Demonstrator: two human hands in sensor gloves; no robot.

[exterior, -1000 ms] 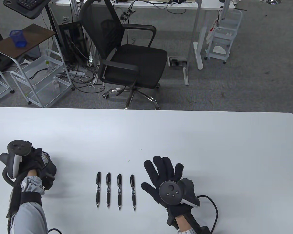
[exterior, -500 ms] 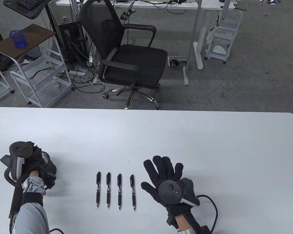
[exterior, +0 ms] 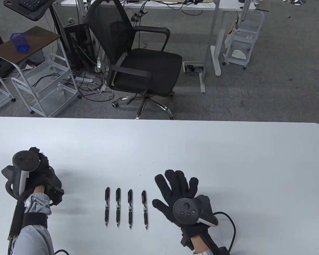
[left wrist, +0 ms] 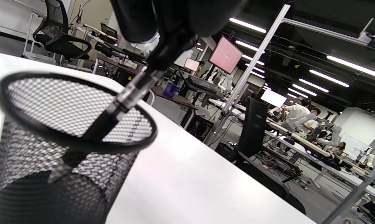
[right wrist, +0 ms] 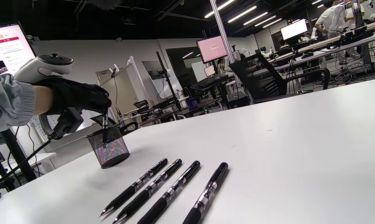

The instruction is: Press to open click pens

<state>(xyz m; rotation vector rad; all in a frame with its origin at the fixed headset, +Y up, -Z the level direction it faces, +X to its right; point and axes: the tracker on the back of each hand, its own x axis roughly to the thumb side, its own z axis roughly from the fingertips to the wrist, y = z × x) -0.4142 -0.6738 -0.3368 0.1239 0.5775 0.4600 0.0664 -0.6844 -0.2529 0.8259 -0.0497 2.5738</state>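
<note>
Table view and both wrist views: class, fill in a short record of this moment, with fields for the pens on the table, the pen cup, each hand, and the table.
pens on table: four black click pens in a row, side by side, tips toward the person
pen cup: black mesh cup on the table's left side, under the left hand
left hand: left hand holds a fifth pen upright, its lower end inside the cup
right hand: right hand open, fingers spread, right of the row, touching no pen
table: white table

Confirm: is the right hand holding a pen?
No. The right hand lies spread flat on the table, beside the four pens.
</note>
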